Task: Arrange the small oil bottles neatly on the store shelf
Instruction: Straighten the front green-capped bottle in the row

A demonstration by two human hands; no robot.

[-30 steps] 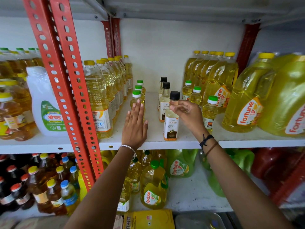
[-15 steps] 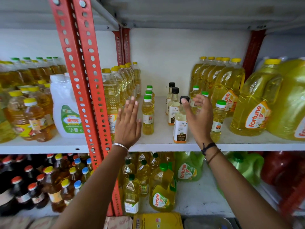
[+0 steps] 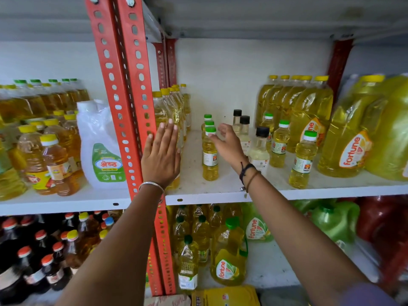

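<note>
Small oil bottles stand in rows on the white shelf (image 3: 220, 191). A row of green-capped yellow bottles (image 3: 210, 155) runs back at the middle. Three black-capped pale bottles (image 3: 260, 146) form a second row to its right. More green-capped bottles (image 3: 303, 160) stand further right. My left hand (image 3: 162, 157) is flat and open, fingers up, against the tall yellow-capped bottles beside the red post. My right hand (image 3: 227, 143) reaches across with fingers spread, fingertips at the cap of the front green-capped bottle, holding nothing.
A red perforated post (image 3: 123, 107) divides the shelf. Tall yellow-capped bottles (image 3: 174, 111) line its right side. Big Fortune oil jugs (image 3: 351, 133) fill the right. A white jug (image 3: 99, 146) and amber bottles stand left. The lower shelf holds more oil bottles and jugs.
My right hand let go of the front black-capped bottle and moved left to the green-capped row. My left hand shifted left toward the tall bottles by the post.
</note>
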